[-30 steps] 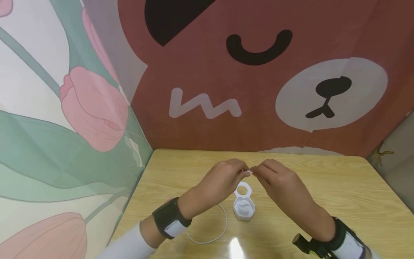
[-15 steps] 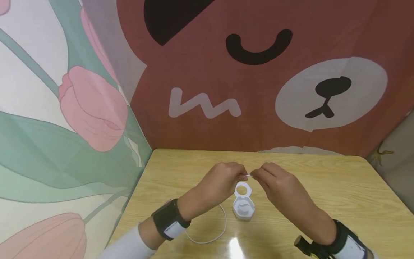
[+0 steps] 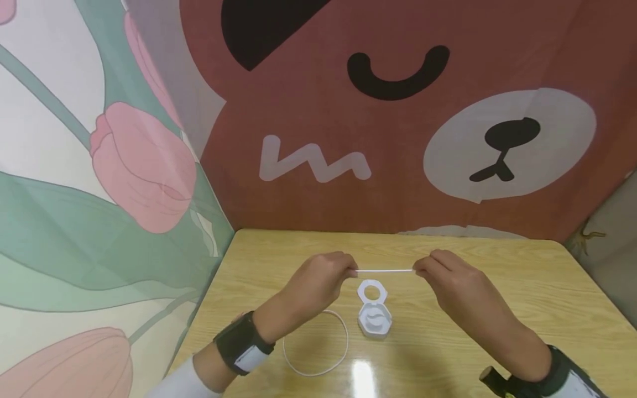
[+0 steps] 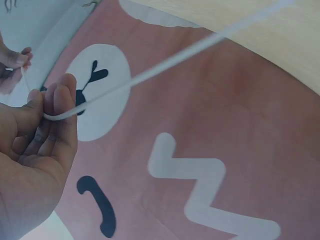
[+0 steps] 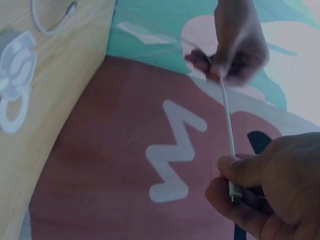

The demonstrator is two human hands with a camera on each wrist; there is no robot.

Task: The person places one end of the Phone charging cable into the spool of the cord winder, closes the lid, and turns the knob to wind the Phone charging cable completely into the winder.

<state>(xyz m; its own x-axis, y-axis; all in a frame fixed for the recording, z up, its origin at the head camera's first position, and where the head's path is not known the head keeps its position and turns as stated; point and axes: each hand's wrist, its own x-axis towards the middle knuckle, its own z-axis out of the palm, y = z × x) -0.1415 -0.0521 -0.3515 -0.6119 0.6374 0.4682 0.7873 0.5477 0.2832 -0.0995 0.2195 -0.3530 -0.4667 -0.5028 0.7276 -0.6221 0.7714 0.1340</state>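
Observation:
A white cable (image 3: 384, 271) is stretched straight and level between the two hands, above the table. My left hand (image 3: 318, 283) pinches it between thumb and fingers; in the left wrist view the rest of the cable (image 4: 165, 67) runs on from those fingers. The right hand (image 3: 465, 290) pinches the cable close to its end, where the right wrist view shows a small plug (image 5: 235, 192) with a metal tip. More of the cable curves in a loop on the table below the left forearm. Below the stretched part stands a white hexagonal case (image 3: 375, 323), its ring-shaped lid (image 3: 362, 293) tipped back.
The wooden table (image 3: 537, 298) ends at a back edge against a hanging cloth printed with a bear (image 3: 308, 204). A tulip-print cloth (image 3: 144, 166) hangs along the left side. In the right wrist view, another plug (image 5: 71, 9) of the cable lies on the table.
The hands have moved apart, the left one leftward and the right one rightward. A longer stretch of cable now shows between them. The hexagonal case has stayed put.

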